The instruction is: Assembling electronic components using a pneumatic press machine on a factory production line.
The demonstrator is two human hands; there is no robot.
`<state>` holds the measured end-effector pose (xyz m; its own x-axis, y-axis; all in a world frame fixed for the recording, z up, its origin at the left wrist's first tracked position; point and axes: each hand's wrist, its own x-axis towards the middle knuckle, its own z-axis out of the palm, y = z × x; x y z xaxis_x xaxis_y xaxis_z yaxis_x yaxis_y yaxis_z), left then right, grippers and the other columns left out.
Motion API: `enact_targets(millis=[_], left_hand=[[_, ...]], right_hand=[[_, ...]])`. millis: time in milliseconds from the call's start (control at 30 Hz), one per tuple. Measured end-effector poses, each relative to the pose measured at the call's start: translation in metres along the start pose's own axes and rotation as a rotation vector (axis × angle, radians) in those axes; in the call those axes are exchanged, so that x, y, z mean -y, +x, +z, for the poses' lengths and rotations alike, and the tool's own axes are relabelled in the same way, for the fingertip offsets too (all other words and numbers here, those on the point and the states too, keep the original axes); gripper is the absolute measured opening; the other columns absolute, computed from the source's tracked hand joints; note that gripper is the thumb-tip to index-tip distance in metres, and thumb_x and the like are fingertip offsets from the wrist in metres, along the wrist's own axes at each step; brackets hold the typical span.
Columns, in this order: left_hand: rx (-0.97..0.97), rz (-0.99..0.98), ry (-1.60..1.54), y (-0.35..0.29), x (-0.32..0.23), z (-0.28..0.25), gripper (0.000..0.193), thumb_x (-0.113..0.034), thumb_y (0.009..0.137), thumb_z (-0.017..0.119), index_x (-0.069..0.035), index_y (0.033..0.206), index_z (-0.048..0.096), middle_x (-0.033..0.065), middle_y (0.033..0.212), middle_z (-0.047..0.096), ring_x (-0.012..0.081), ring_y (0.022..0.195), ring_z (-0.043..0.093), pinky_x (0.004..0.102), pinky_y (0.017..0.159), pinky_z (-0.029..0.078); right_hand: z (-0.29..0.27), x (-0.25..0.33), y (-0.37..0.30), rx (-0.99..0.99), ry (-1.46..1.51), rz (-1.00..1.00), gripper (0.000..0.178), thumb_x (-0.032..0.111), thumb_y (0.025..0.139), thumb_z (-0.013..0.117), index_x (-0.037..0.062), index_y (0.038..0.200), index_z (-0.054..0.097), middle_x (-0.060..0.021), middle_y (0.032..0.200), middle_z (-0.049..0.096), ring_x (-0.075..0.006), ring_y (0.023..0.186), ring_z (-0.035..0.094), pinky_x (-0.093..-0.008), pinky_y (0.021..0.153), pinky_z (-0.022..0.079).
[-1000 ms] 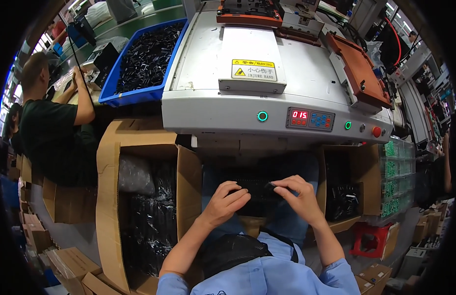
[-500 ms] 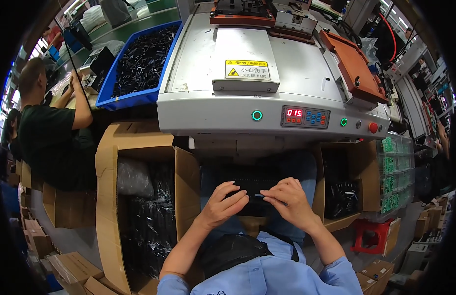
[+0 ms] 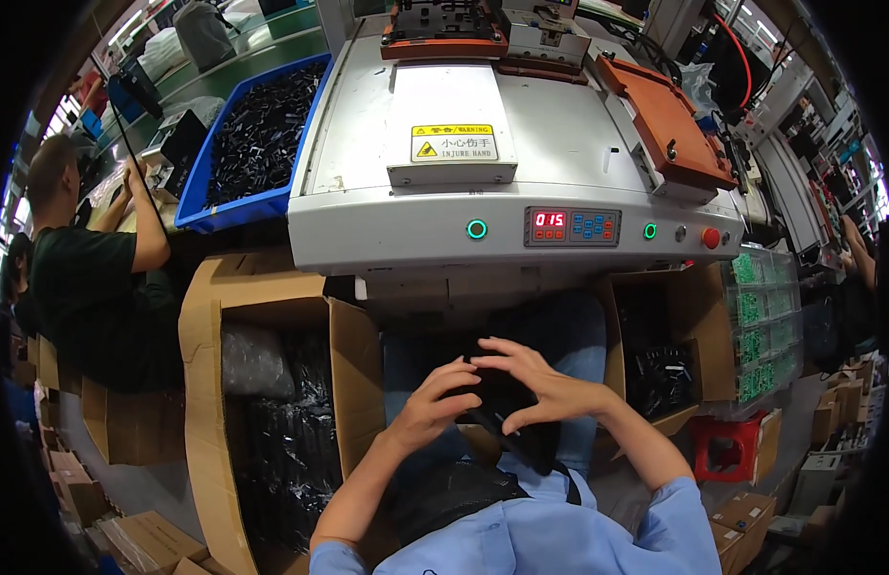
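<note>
A dark, flat black panel (image 3: 529, 443) lies tilted over my lap between my hands, its near end close to my waist. My left hand (image 3: 433, 402) is at the panel's left side, thumb and curled fingers closed about its edge. Over the panel my right hand (image 3: 552, 388) is spread, with fingers stretched toward the left fingertips and the thumb apart, low over the panel's surface. Whether the right fingers touch the panel is hard to tell against the dark. Much of the panel is hidden by the hands and blends with the dark lap.
Ahead stands a white machine (image 3: 368, 225) with lit buttons and orange fixtures. A blue bin (image 3: 190, 213) of small black parts is at far left. Cardboard boxes (image 3: 353, 383) flank my legs; clear trays of green boards (image 3: 756, 335) and a red stool (image 3: 717, 448) are right. A co-worker sits left.
The black panel has turned from lying crosswise to slanting toward my waist. My right hand has opened from a pinch on a small piece and spread over the panel. The view has shifted slightly.
</note>
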<state>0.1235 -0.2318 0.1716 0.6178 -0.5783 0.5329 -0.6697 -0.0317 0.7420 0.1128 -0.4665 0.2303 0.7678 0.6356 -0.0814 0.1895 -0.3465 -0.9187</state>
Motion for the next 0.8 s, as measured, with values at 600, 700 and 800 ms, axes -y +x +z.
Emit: enact_targets(millis=[600,700,800], left_hand=[[0.08,-0.76,-0.652,0.003,-0.014,0.007,0.047,-0.033,0.094,0.044,-0.007,0.134,0.04,0.0112,0.127,0.049,0.0206,0.119,0.045,0.0369,0.096,0.042],[-0.283,-1.119,-1.299,-0.028,0.016,0.03,0.052,-0.041,0.092,0.046,-0.004,0.129,0.042,0.0109,0.126,0.05,0.0233,0.115,0.049,0.0395,0.097,0.039],[-0.195,-0.815,-1.548,-0.014,0.008,0.039,0.069,-0.053,0.091,0.041,-0.008,0.14,0.026,0.013,0.136,0.041,0.0275,0.118,0.046,0.0468,0.099,0.036]], right_hand=[[0.02,-0.028,0.023,-0.416,0.527,0.095,0.016,0.021,0.087,0.061,0.0057,0.091,0.057,-0.0013,0.084,0.057,-0.0111,0.084,0.053,-0.0259,0.079,0.041],[0.024,-0.041,0.008,-0.729,0.463,0.101,0.018,0.022,0.089,0.06,0.0049,0.089,0.055,0.0005,0.077,0.054,-0.0054,0.074,0.049,-0.0205,0.068,0.04],[0.031,-0.06,-0.006,-0.963,0.57,0.281,0.023,0.025,0.09,0.059,0.0035,0.084,0.053,0.0016,0.073,0.051,-0.0037,0.07,0.046,-0.0194,0.063,0.038]])
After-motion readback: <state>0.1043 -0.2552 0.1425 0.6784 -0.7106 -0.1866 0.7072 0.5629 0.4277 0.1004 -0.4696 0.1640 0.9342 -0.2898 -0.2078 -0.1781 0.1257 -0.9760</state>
